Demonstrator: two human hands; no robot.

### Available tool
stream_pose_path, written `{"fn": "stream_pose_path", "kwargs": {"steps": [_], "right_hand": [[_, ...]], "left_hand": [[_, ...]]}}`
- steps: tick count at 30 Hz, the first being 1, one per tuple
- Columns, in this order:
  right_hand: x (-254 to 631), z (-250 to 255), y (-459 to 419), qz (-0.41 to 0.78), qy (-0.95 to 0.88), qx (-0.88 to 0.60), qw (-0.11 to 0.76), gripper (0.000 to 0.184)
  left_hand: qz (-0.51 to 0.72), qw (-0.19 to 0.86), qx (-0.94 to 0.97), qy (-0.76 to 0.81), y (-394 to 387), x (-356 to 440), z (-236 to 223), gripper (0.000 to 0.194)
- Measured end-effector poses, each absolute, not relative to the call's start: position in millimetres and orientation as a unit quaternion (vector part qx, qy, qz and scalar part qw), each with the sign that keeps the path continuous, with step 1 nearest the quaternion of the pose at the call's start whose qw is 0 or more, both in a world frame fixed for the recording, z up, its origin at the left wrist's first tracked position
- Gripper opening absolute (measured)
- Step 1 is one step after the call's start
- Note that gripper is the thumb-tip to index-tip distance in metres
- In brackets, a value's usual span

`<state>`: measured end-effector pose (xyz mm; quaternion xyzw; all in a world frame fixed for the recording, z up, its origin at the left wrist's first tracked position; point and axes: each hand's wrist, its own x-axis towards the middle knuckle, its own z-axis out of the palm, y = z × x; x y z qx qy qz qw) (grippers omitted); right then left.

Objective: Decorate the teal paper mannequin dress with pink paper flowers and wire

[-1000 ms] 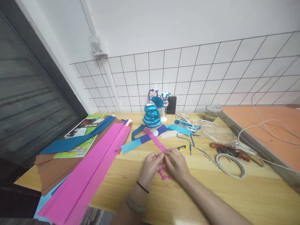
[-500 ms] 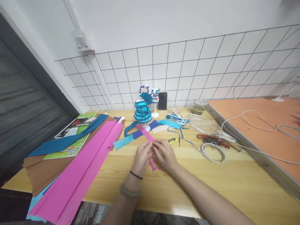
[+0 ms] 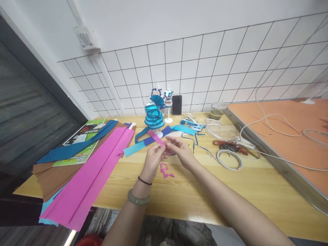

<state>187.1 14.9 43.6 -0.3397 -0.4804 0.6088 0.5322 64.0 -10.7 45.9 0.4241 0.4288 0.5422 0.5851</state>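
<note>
Between my two hands is a narrow pink crepe paper strip (image 3: pixel 155 136), its flat end stretching up and away over blue strips. My left hand (image 3: pixel 153 158) pinches it with thumb and fingertips. Opposite, my right hand (image 3: pixel 182 152) has its thumb and bent fingers closed at the same spot, partly hiding the paper there. Below the hands trails a twisted, knobbly pink length (image 3: pixel 166 173); where it joins the strip is hidden. Just beyond stands a small dress form in a pleated teal paper dress (image 3: pixel 154 116), over crossed light blue (image 3: pixel 134 149) and dark blue strips (image 3: pixel 153 139).
Wide pink crepe sheets (image 3: pixel 89 177), brown sheets (image 3: pixel 56 177) and a green magazine (image 3: pixel 74 154) cover the left side. At right lie a tape roll (image 3: pixel 229 160), cords and a glass jar (image 3: pixel 217 111). A phone (image 3: pixel 176 105) leans on the wall near another dress form (image 3: pixel 168 102).
The view has shifted slightly. My hands are a little farther apart, the right fingers less curled, and more of the twisted pink length shows below them.
</note>
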Motion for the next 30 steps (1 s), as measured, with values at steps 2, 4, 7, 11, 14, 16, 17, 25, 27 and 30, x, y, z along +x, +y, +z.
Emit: {"fn": "stream_pose_path", "kwargs": {"steps": [2, 4, 7, 11, 14, 16, 17, 25, 27, 30], "right_hand": [[186.4, 49.3, 15.7, 0.602, -0.487, -0.326, 0.542, 0.038], [185.7, 53.7, 16.6, 0.595, -0.490, -0.320, 0.551, 0.037], [184.5, 58.7, 17.3, 0.581, -0.487, -0.323, 0.567, 0.034], [181.2, 62.5, 18.0, 0.595, -0.447, -0.334, 0.578, 0.035], [177.1, 62.3, 19.5, 0.617, -0.420, -0.334, 0.575, 0.036], [174.0, 61.3, 19.9, 0.620, -0.417, -0.334, 0.575, 0.037], [172.5, 60.9, 19.6, 0.618, -0.421, -0.334, 0.573, 0.037], [166.1, 68.0, 10.6, 0.577, -0.476, -0.346, 0.567, 0.031], [167.8, 71.2, 10.0, 0.569, -0.470, -0.356, 0.573, 0.030], [169.4, 73.9, 9.5, 0.571, -0.478, -0.354, 0.565, 0.032]], "left_hand": [[0.536, 0.572, 0.439, 0.439, -11.1, 65.3, 51.2, 0.030], [0.537, 0.561, 0.446, 0.445, -11.4, 65.9, 56.4, 0.026], [0.535, 0.545, 0.465, 0.448, -12.5, 65.3, 62.1, 0.023], [0.530, 0.529, 0.485, 0.451, -16.2, 61.3, 63.4, 0.022], [0.533, 0.523, 0.487, 0.453, -21.0, 56.1, 61.6, 0.022], [0.549, 0.527, 0.463, 0.455, -24.0, 52.3, 60.9, 0.023], [0.561, 0.531, 0.445, 0.453, -25.0, 50.6, 60.8, 0.025], [0.602, 0.548, 0.386, 0.433, -20.4, 50.5, 65.2, 0.025], [0.604, 0.541, 0.386, 0.439, -18.8, 51.7, 66.7, 0.022], [0.594, 0.547, 0.394, 0.439, -18.1, 53.1, 68.6, 0.019]]}}
